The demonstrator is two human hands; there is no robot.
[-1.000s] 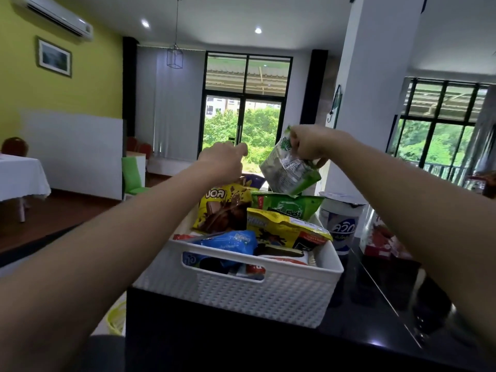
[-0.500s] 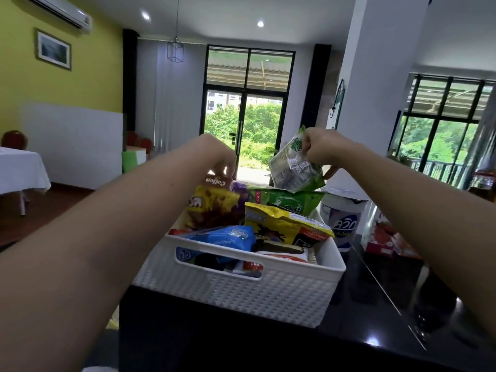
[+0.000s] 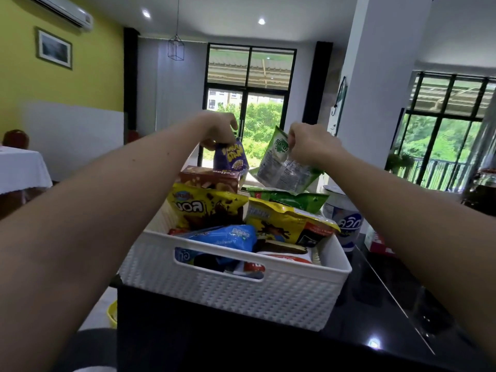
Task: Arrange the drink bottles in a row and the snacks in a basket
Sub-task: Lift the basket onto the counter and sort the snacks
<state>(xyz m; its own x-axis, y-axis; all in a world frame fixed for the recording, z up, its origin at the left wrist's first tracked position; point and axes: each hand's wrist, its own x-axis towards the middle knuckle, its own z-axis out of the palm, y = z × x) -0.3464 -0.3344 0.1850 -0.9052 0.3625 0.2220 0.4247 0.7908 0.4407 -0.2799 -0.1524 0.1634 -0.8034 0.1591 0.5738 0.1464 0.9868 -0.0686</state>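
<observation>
The snack half of the job looks well advanced. The white basket (image 3: 236,288) sits on the black counter (image 3: 375,312) and is already heaped: a yellow chocolate bag (image 3: 206,208) at the back left, a second yellow bag (image 3: 284,221) to its right, a blue packet (image 3: 228,236) at the front, a brown box (image 3: 212,179) and a green packet (image 3: 290,197) lying at the far end, with more wrappers half hidden below.

Two items are not yet settled. The left hand (image 3: 217,128) is closed on the top of a purple bag (image 3: 232,159), which hangs upright above the far left end of the basket. The right hand (image 3: 308,143) pinches the top edge of a green and clear packet (image 3: 284,165), held tilted above the far right end. Both probably go down onto the pile next, which is full enough that they may slide off.

No row of drink bottles is in view, so I cannot tell how that part stands. A white tub (image 3: 346,218) stands just beside the basket on the right.

The counter is glossy and dark, catching ceiling lights. Beyond are a yellow wall, a white pillar, tall black-framed windows with greenery outside, and a table with a white cloth (image 3: 21,167) at the far left.
</observation>
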